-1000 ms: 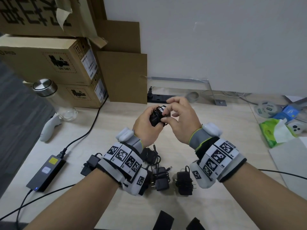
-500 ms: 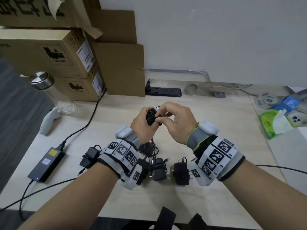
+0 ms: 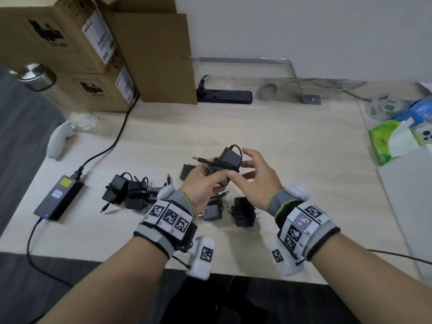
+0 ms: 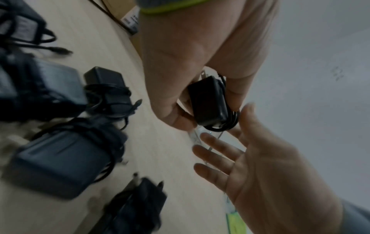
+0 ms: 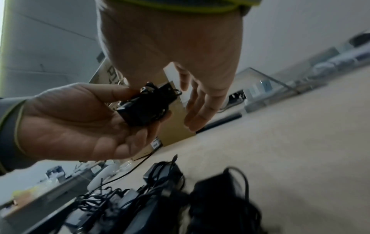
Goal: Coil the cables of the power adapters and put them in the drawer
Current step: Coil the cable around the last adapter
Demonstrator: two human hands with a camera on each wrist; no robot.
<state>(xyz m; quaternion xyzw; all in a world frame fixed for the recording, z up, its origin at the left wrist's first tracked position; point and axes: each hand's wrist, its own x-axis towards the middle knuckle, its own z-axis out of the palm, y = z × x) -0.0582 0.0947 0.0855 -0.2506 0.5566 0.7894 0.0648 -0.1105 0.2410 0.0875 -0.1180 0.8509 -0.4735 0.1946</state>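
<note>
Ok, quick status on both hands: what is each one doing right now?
Left hand: holding the small black power adapter with its cable wound around it.
Right hand: open, fingers spread beside the adapter, gripping nothing.

1. Held adapter [image 3: 228,164] at frame centre, between left hand [image 3: 201,185] and right hand [image 3: 254,181].
2. Adapter pile [image 3: 127,192] lower left on desk [image 3: 304,141].
3. Power strip [image 3: 225,97] behind; boxes [image 3: 70,50] upper left.

Pale desk [image 3: 292,141] bears adapters [image 3: 127,194], power strip [image 3: 225,96].
</note>
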